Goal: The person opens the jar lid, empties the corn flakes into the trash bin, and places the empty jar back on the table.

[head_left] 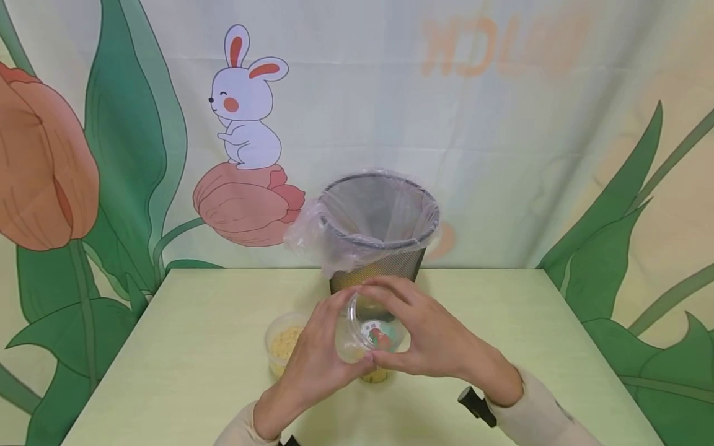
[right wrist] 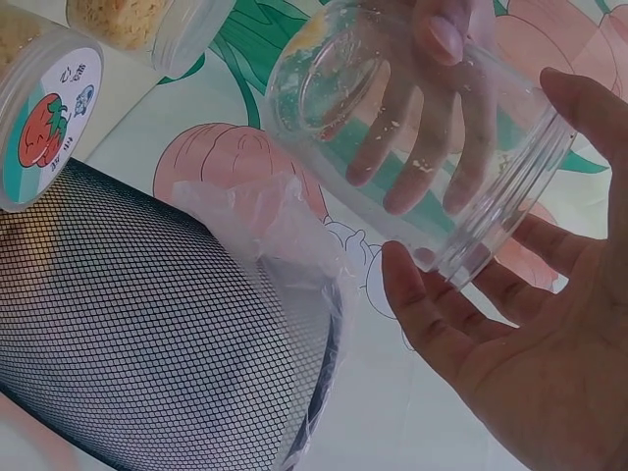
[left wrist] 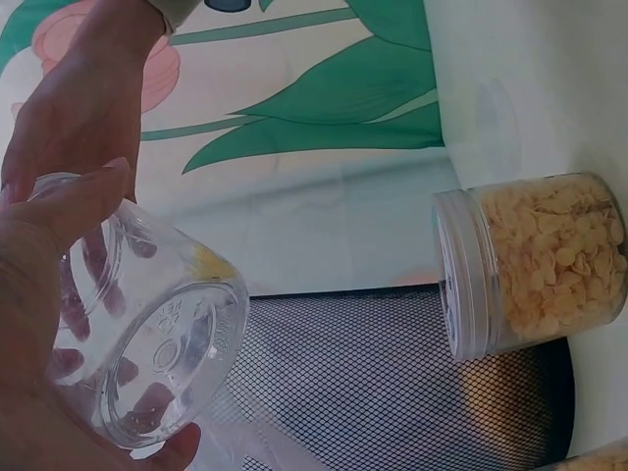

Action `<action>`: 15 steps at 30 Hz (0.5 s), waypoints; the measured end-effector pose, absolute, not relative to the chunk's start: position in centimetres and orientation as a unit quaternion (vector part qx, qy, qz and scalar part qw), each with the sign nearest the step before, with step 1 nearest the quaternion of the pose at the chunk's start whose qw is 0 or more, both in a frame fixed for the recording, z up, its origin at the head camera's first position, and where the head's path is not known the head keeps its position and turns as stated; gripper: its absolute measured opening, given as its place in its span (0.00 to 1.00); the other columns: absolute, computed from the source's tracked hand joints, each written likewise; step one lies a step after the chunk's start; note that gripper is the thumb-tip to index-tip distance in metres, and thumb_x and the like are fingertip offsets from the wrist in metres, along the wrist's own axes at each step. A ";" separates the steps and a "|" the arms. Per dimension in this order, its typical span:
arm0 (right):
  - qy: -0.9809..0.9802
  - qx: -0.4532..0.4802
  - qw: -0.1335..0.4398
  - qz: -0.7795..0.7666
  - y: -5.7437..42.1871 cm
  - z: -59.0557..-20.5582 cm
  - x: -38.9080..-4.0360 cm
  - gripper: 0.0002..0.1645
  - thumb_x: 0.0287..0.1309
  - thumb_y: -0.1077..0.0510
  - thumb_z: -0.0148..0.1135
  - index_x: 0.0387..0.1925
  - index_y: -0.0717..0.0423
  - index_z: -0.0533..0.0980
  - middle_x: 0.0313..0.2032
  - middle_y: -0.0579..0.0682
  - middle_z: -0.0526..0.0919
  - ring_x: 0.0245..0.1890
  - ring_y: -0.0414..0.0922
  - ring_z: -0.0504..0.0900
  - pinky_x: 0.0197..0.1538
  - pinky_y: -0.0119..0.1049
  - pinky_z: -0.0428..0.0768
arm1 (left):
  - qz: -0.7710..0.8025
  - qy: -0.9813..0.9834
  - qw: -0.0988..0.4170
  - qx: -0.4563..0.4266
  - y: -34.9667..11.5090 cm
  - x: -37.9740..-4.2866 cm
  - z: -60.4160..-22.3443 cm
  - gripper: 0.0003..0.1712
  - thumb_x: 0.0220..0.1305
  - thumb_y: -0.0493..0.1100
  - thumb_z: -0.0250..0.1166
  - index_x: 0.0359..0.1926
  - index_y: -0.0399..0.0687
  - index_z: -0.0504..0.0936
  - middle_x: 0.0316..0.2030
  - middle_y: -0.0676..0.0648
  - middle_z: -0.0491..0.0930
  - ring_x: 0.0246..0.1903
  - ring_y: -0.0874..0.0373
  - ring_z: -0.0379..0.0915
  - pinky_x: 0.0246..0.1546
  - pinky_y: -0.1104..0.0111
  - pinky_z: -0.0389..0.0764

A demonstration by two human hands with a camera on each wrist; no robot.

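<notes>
Creased backdrop (head_left: 502, 155) behind clear cylindrical jar (left wrist: 159, 309)

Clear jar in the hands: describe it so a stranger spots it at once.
Find the mesh bin on the table, then the left hand and right hand in front of it. Between them is the clear jar, nearly empty, unlike the two flake-filled containers.

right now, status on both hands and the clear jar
Left hand and right hand both holding clear jar. Jar tilted above table, crumbs inside. Lidded jar and mesh bin just beyond.
</notes>
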State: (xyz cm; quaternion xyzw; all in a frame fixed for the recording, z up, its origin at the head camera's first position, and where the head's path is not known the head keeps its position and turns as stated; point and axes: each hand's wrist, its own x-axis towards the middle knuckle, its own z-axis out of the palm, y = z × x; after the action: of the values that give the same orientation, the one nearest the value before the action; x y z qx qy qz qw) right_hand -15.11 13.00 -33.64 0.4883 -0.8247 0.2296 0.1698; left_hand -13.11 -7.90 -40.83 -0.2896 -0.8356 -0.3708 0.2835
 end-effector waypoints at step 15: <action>-0.849 0.454 0.150 0.226 14.9 -34.7 -15.1 0.46 0.52 0.37 0.70 0.69 0.46 0.65 0.67 0.47 0.67 0.66 0.45 0.69 0.62 0.45 0.76 | -0.349 -0.852 0.240 -0.306 -8.1 -12.7 -41.3 0.63 0.41 0.61 0.80 0.73 0.49 0.57 0.68 0.47 0.65 0.67 0.52 0.65 0.61 0.55 0.75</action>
State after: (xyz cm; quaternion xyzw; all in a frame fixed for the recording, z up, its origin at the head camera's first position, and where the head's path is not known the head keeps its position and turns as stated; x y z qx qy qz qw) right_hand -15.15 14.87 -34.68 0.4536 -0.8490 0.2259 0.1498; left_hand -12.72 -8.14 -41.34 -0.3060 -0.8525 -0.3495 0.2398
